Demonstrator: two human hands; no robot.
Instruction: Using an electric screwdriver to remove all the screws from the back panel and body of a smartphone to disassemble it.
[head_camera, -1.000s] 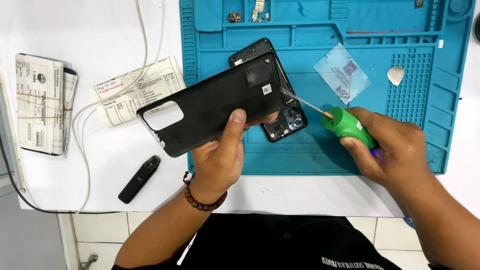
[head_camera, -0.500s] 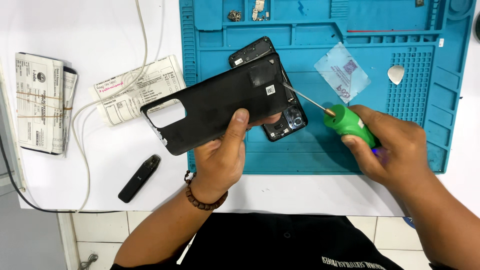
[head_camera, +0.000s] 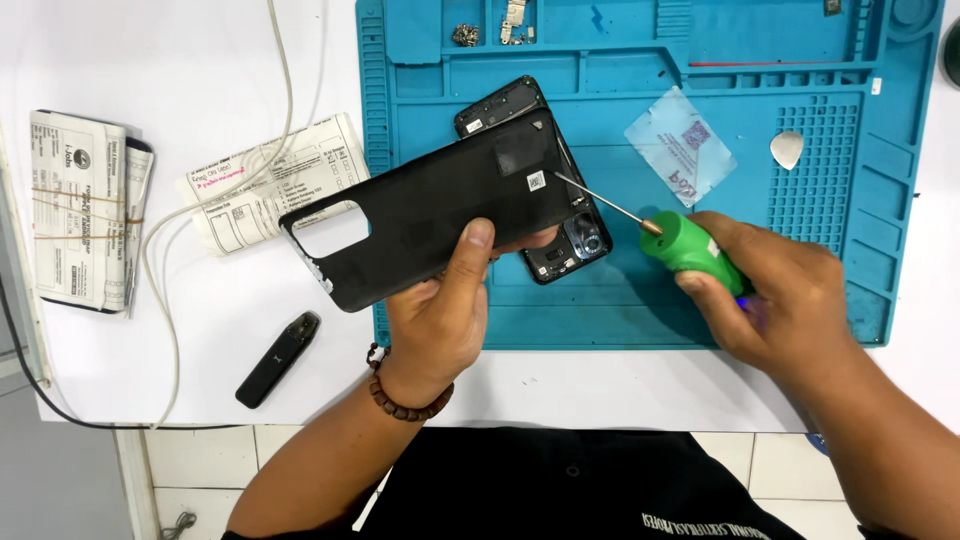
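Now my left hand grips the black phone back cover over the opened phone, my right hand closed around a green-handled screwdriver, tip at the cover's edge.

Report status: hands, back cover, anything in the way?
Left hand grips black back cover, lifted over opened phone. Right hand holds green screwdriver, tip at cover's edge. Nothing blocking; clear film lies apart on blue mat.

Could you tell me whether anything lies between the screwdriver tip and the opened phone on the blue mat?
Yes. The black back cover, held in the left hand, lies tilted over most of the phone. The screwdriver in the right hand has its tip at the cover's right edge; only the phone's ends show.
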